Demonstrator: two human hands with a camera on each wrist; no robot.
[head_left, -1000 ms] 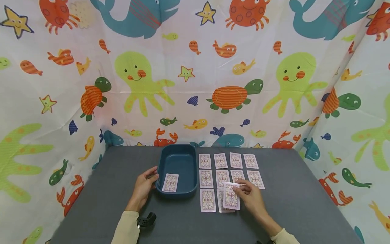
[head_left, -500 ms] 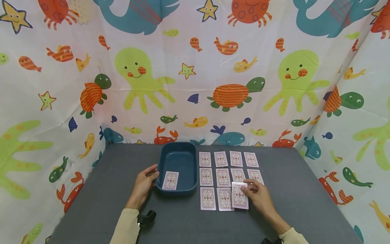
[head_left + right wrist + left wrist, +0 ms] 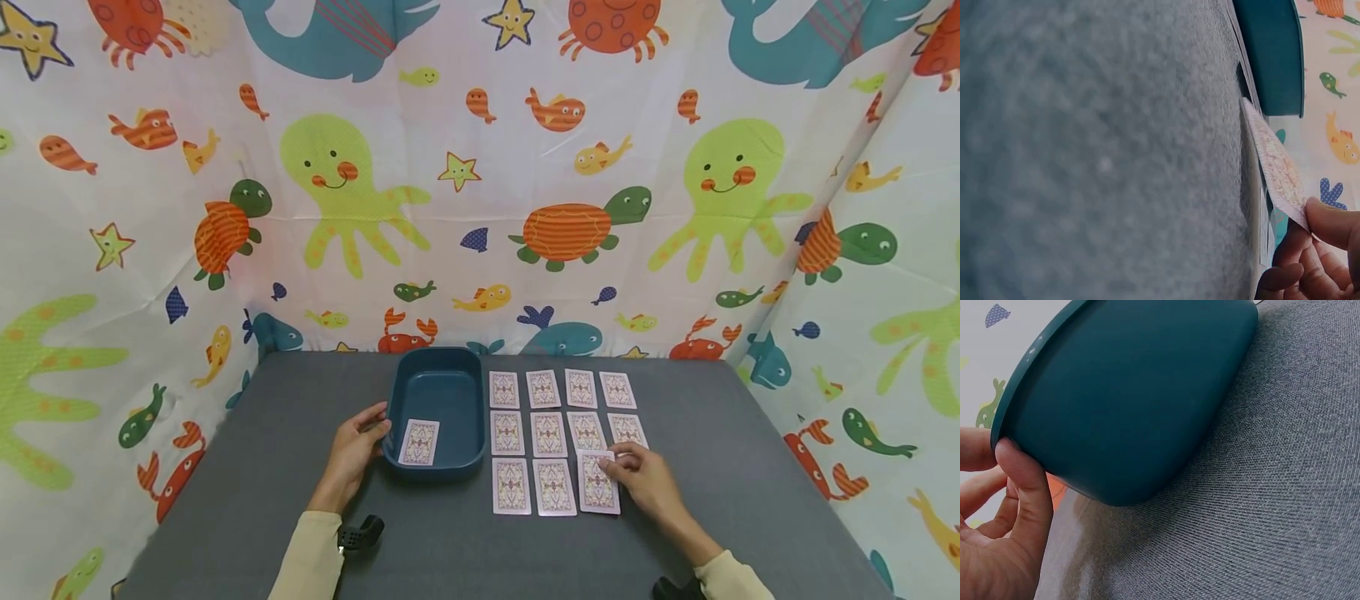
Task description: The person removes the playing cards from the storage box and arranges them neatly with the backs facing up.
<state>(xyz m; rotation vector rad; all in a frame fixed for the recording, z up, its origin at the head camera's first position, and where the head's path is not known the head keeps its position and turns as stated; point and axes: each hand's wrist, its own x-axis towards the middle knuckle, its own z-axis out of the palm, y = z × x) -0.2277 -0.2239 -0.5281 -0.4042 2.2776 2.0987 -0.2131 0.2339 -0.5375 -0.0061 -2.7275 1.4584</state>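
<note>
My right hand pinches a playing card, its ornate back facing up, between thumb and fingers. In the right wrist view that card tilts close over the grey cloth. It sits at the right end of the nearest row, just right of another face-down card. My left hand grips the left rim of a dark blue tray, the thumb pressed on its outer wall in the left wrist view. One card lies face down inside the tray, at its near left.
Right of the tray, several face-down cards lie in three rows, including a back-row card and a middle-row card. Grey cloth covers the table. A sea-animal curtain hangs behind and at both sides.
My right hand has moved right with the pinched card, from over the second card of the nearest row to beside it. My left hand stays on the tray rim.
</note>
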